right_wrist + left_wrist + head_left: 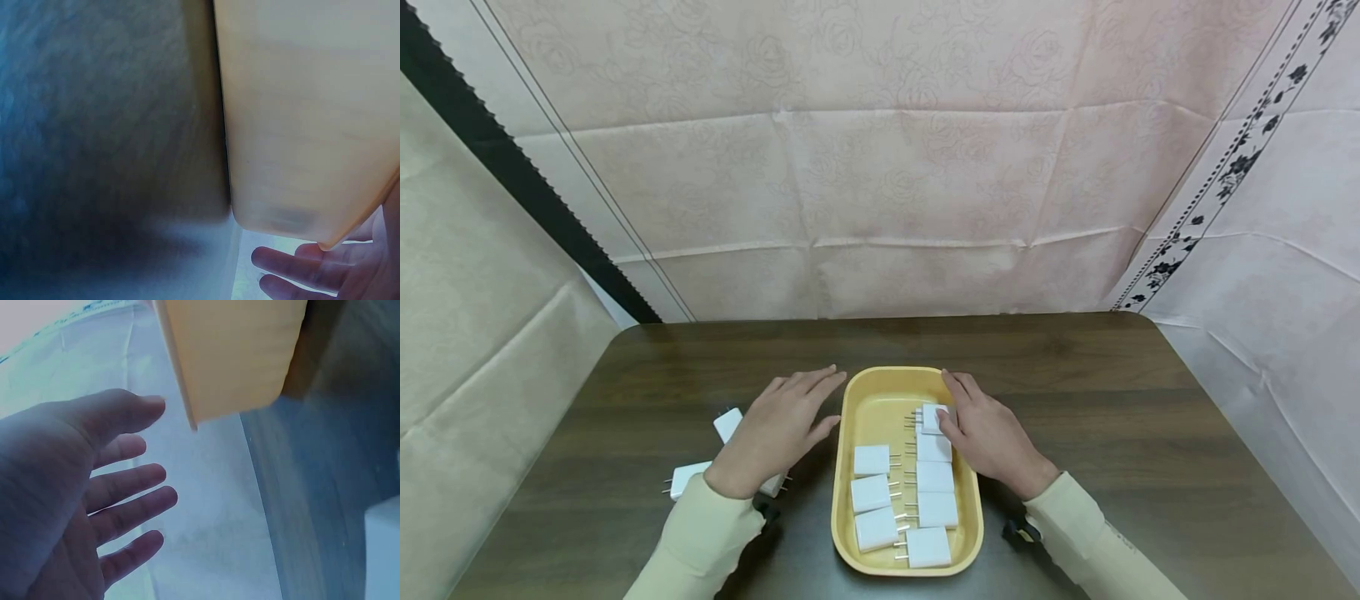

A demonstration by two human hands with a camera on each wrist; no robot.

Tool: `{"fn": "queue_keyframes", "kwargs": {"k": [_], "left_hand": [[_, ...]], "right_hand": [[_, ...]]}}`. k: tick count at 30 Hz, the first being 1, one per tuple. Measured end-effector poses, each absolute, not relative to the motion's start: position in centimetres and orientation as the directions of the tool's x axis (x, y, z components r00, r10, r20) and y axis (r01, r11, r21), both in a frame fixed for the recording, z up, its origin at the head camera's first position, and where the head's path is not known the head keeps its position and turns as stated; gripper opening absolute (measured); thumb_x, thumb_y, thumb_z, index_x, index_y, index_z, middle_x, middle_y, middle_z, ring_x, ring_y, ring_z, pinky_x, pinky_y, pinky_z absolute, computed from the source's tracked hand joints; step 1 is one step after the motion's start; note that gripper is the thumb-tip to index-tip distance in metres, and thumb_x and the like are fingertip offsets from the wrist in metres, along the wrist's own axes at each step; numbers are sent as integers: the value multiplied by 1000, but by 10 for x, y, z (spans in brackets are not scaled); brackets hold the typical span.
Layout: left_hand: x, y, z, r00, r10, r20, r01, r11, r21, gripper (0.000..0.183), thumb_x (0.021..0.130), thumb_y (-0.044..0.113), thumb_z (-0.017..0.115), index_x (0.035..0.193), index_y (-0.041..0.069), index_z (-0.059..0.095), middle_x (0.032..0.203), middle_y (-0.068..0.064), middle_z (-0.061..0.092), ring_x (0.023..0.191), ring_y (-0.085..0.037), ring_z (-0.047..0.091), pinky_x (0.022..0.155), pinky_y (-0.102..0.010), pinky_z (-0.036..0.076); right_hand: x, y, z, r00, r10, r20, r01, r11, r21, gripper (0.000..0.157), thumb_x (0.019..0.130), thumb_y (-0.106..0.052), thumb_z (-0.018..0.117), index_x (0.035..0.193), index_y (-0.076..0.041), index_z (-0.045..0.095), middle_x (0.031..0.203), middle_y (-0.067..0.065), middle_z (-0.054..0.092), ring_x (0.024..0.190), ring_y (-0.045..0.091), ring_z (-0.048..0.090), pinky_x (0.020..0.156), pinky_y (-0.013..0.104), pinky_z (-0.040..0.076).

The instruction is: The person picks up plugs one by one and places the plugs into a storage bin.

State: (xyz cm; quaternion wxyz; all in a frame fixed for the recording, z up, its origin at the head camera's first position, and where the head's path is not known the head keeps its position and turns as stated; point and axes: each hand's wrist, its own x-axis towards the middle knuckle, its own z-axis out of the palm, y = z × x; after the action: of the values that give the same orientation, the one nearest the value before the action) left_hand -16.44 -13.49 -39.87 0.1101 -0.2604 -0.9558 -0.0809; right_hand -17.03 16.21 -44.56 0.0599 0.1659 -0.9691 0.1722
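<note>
A yellow tray (838, 508) stands on the table between my two hands. In it lie white plug adapters with metal prongs: a left column of three, such as the adapter (872, 493), and a right column of several, such as the adapter (936, 509). My right hand (996, 437) is at the tray's upper right rim, its thumb over the topmost adapter (933, 417); whether it presses is unclear. Its fingers (300, 265) stretch past the tray's outer wall. My left hand (778, 429) hovers beside the left rim with fingers spread and nothing held.
Left of the tray, partly under my left hand and forearm, lie loose adapters: one upper adapter (727, 423), one left adapter (688, 478) and one partly hidden adapter (772, 486). The dark wooden table (1075, 375) ends at a patterned cloth backdrop (910, 183).
</note>
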Motion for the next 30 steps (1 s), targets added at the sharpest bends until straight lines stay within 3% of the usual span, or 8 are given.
{"fn": "queue_keyframes", "kwargs": {"k": [30], "left_hand": [[-189, -185, -410, -942, 313, 120, 329, 933, 146, 65, 86, 18, 80, 145, 5, 54, 144, -19, 58, 130, -40, 57, 106, -59, 44]], "right_hand": [[-170, 162, -445, -935, -307, 177, -350, 882, -316, 64, 102, -34, 54, 154, -1, 38, 148, 16, 50, 111, 26, 65, 96, 46, 55]]}}
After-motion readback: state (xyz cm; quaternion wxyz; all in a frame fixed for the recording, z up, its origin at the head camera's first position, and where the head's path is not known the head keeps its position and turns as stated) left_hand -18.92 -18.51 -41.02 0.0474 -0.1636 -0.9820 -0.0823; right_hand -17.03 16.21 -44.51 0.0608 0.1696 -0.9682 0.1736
